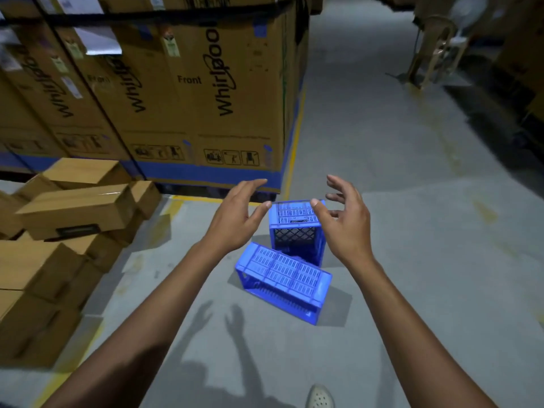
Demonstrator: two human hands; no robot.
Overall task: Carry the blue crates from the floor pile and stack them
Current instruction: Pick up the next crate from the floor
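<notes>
Both hands, left hand (pixel 235 214) and right hand (pixel 344 219), are held spread and empty above the upright crate (pixel 297 231), judged light, rigid, best gripped at opposite rims.

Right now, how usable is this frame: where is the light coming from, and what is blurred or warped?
Head view: light comes from behind the person, throwing arm shadows onto the floor ahead of them; both blue crates read sharp, the small cardboard boxes at left are smeared, the far aisle upper right is dark and blurred, and wide-angle distortion tilts the Whirlpool cartons.
</notes>
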